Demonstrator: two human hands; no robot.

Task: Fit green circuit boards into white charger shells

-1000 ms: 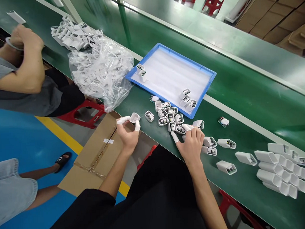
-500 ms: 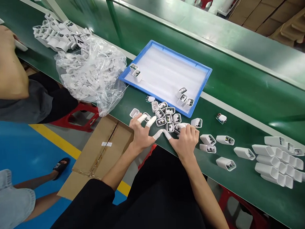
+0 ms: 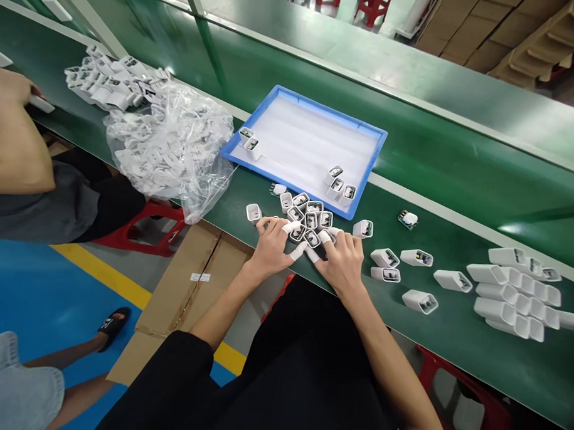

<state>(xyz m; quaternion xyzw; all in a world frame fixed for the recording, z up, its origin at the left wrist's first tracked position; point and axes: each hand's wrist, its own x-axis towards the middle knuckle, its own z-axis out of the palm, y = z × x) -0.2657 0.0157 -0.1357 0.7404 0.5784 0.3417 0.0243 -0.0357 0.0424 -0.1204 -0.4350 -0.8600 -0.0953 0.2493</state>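
Observation:
Several white plastic charger housings stand open end up in a tight cluster near the bench's front edge, with circuit boards showing inside most of them. My left hand curls against the cluster's left side, white finger cots on its thumb and index finger. From the right, my right hand presses with bent fingers, also in white cots, partly hiding a housing. The thumbs nearly meet at the front. One housing stands apart on the left, and another housing sits just beyond my right fingers.
Behind the cluster lies a blue-rimmed tray holding several housings. A clear bag of white parts is at left, beside a co-worker's arm. Loose circuit boards and stacked housings lie right. A cardboard box stands below the bench.
My left hand has moved right and closed in on the cluster, its fingers more bent. My right hand has shifted slightly left, drawing the housings closer together. The view has shifted a little.

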